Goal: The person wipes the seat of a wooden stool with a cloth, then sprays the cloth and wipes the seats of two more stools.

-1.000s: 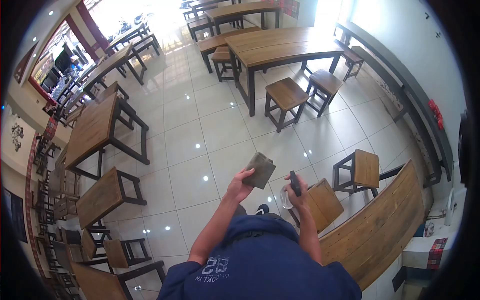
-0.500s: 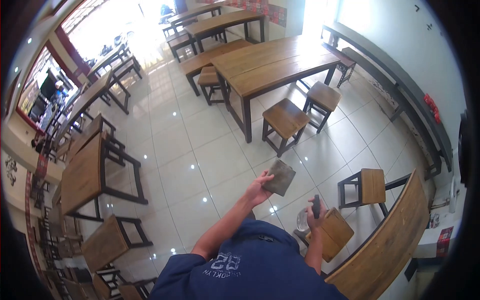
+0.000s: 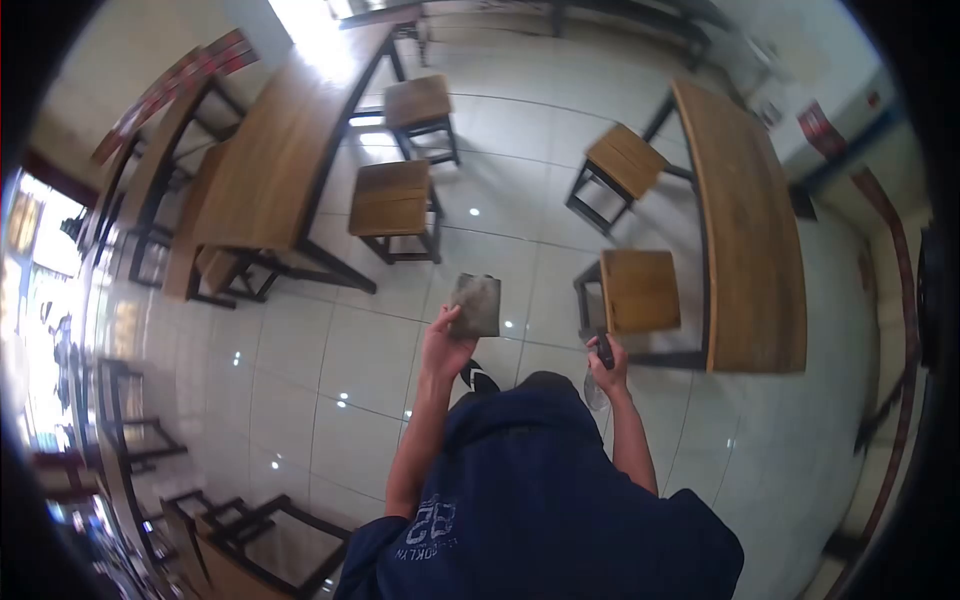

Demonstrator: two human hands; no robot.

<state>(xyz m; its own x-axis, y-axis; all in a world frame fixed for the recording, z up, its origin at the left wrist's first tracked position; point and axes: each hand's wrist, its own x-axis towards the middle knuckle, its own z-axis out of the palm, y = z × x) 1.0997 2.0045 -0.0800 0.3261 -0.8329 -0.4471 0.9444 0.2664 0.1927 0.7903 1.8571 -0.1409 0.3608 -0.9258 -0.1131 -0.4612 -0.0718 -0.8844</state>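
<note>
My left hand [image 3: 445, 345] is closed on a folded grey-brown cloth [image 3: 480, 308], its thumb lying over the near left edge. The cloth is held out flat above the tiled floor, in front of my body. Lower and to the right, my right hand [image 3: 612, 370] grips what looks like a spray bottle [image 3: 596, 392], with a black trigger head on top and a clear body hanging below the fingers. Just beyond that hand stands a square wooden stool [image 3: 640, 290], apart from it as far as I can see.
A long wooden table [image 3: 750, 230] stands at the right, with another stool [image 3: 625, 160] at its far end. To the left are a large wooden table [image 3: 280, 150] and two stools [image 3: 390, 198]. Dark-framed furniture [image 3: 250, 550] stands at the lower left. Shiny tiles [image 3: 360, 350] cover the floor.
My view has turned to the right, so the tables and stools have swung leftward. Both hands keep hold of the cloth and the spray bottle.
</note>
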